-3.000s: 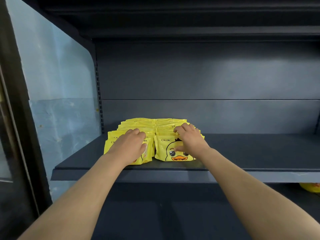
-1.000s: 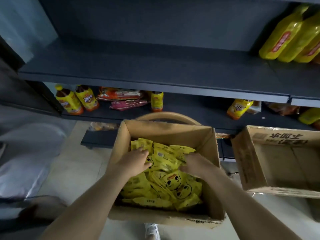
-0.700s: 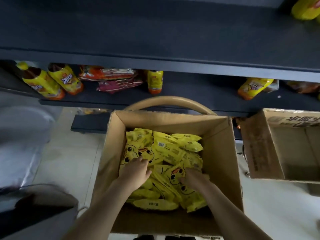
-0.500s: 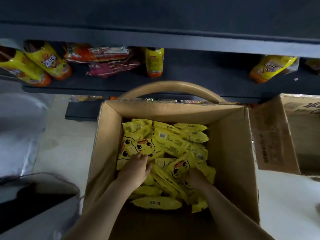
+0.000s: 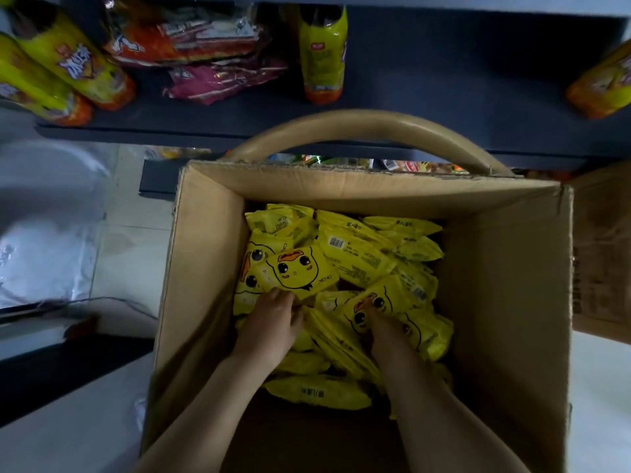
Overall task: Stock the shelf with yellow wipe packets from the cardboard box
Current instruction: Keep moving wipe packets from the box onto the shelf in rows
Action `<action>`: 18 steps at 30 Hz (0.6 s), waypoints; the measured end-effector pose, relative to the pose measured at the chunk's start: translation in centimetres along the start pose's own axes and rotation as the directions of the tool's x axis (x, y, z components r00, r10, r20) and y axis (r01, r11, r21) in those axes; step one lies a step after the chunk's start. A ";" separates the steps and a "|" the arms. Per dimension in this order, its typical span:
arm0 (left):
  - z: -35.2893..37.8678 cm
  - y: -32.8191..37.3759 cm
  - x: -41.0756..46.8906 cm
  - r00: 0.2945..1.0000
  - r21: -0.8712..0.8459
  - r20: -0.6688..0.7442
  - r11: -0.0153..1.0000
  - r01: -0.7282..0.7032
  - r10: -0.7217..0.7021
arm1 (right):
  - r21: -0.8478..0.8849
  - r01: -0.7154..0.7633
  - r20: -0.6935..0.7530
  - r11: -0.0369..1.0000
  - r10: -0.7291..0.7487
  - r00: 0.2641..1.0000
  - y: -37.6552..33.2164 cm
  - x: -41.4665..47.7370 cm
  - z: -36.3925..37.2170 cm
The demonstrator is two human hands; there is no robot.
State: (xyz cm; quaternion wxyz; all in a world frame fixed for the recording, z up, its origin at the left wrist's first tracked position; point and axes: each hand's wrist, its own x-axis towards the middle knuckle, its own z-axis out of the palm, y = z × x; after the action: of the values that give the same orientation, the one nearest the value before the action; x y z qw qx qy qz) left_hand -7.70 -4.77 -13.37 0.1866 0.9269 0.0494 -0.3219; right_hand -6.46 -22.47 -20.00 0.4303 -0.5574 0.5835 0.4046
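Packets (image 5: pixel 358 264): one loose pile in the box (image 5: pixel 205 268), uncounted.
Hands: two; left hand (image 5: pixel 269 326) grips a duck packet (image 5: pixel 300 271); right hand (image 5: pixel 380 324) fingers buried, cannot tell.
Shelf (image 5: pixel 444 80): four bottles (image 5: pixel 322 49), behind a handle (image 5: pixel 368 124).

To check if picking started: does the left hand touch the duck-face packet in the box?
Touching. The head view shows fingers of the left hand on the near edge of the duck-face packet, no gap.
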 end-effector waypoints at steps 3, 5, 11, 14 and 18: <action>-0.1 0.5 0.2 0.999 -0.035 -0.002 0.999 0.039 -0.039 | 0.062 0.078 0.068 0.995 -0.082 0.994 0.7 0.7 0.3; -0.1 0.9 0.4 0.998 -0.071 -0.001 0.995 0.063 -0.063 | 0.144 0.131 0.090 0.981 -0.145 0.985 0.5 -0.2 0.4; -0.1 2.5 0.6 0.994 -0.170 -0.008 0.980 0.103 -0.106 | 0.247 0.256 -0.062 0.935 -0.249 0.967 -2.4 0.3 -1.0; 0.0 3.2 0.7 0.981 -0.344 -0.036 0.924 0.167 -0.190 | 0.238 0.208 0.085 0.949 -0.234 0.968 -3.5 0.2 -1.7; 0.4 4.8 1.6 0.922 -0.597 -0.052 0.752 0.279 -0.383 | 0.249 0.163 0.102 0.955 -0.193 0.976 -4.4 -0.2 -2.6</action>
State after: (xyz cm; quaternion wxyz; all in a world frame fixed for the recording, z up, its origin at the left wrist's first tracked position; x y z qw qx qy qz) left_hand -5.68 -9.36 -13.12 0.3945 0.8259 0.3245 -0.2388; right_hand -2.18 -25.08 -18.98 0.5647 -0.5255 0.5470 0.3250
